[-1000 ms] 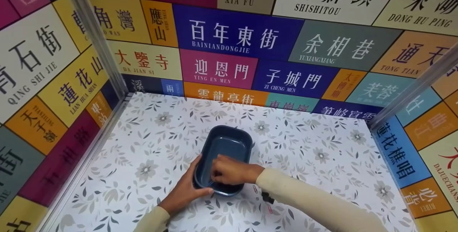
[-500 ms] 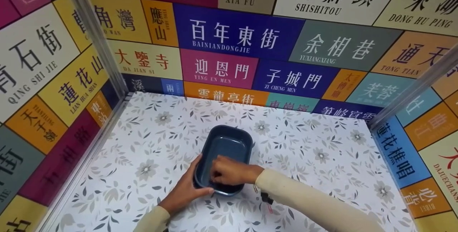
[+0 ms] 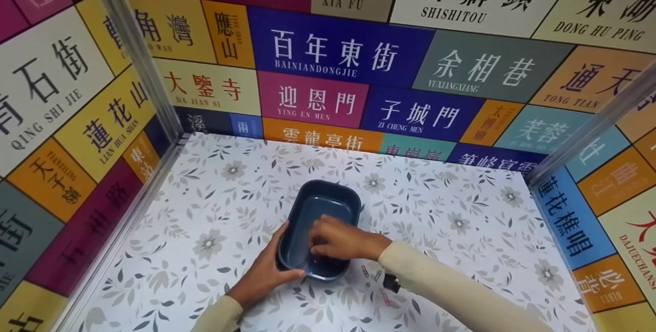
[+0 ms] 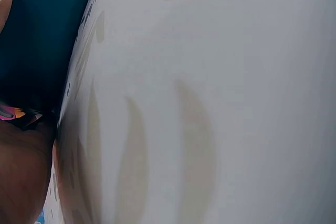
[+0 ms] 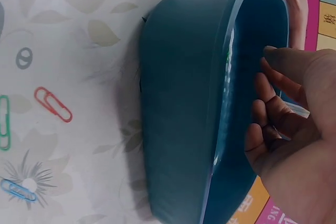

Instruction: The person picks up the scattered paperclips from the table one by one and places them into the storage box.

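A dark blue oblong dish (image 3: 328, 204) stands on the flower-patterned table. My left hand (image 3: 281, 256) grips its near left corner, thumb on the near rim and fingers along the left wall. The left wrist view shows only that dish wall (image 4: 42, 40) and blurred tabletop. My right hand (image 3: 323, 242) hovers inside the dish over its near half, fingers curled. In the right wrist view the dish (image 5: 178, 129) fills the middle, and the right hand (image 5: 286, 114) pinches a small pale piece (image 5: 298, 110) at its fingertips. What the piece is I cannot tell.
Loose paper clips (image 3: 365, 270) and a black binder clip (image 3: 392, 283) lie just right of the dish; red (image 5: 52, 104), green (image 5: 4, 121) and blue (image 5: 18, 190) clips show in the right wrist view. Sign-covered walls (image 3: 312, 99) enclose the table on three sides.
My right hand has shifted slightly right and farther into the dish, uncovering more of the black binder clip. The left hand and dish have stayed put.
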The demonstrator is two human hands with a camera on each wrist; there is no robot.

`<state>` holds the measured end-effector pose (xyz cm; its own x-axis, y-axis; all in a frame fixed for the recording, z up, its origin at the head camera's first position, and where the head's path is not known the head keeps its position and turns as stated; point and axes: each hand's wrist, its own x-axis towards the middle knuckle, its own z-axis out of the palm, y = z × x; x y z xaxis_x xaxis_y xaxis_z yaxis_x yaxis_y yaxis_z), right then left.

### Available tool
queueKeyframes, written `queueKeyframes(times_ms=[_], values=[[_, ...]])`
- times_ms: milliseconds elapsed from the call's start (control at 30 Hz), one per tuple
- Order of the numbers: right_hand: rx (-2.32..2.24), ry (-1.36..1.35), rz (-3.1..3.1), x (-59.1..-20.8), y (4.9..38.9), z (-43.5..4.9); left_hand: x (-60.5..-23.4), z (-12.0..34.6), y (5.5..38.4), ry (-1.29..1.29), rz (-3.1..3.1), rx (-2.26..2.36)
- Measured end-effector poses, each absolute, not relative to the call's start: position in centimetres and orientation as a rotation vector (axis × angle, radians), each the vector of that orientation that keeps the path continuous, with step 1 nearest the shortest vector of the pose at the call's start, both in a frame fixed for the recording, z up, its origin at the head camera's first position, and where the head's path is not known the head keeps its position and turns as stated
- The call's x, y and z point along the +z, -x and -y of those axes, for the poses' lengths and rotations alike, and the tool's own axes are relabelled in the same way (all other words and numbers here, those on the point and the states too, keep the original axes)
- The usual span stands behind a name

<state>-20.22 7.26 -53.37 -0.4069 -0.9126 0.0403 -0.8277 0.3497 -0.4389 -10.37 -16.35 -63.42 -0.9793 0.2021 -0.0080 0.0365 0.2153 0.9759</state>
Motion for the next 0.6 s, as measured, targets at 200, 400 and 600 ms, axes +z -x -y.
queueKeyframes(times_ms=[200, 400, 600], values=[[-0.745, 1.541, -2.38, -53.0, 20.2, -8.5, -63.4, 16.4, 10.3, -0.202, -2.335, 1.854], [-0.786, 1.493, -2.396, -52.7, 20.1, -9.9, -63.3, 16.4, 10.3, -0.201, -2.355, 1.83], [-0.828, 1.433, -2.411, -52.6, 19.8, -11.1, -63.3, 16.3, 10.3, -0.22, -2.362, 1.832]])
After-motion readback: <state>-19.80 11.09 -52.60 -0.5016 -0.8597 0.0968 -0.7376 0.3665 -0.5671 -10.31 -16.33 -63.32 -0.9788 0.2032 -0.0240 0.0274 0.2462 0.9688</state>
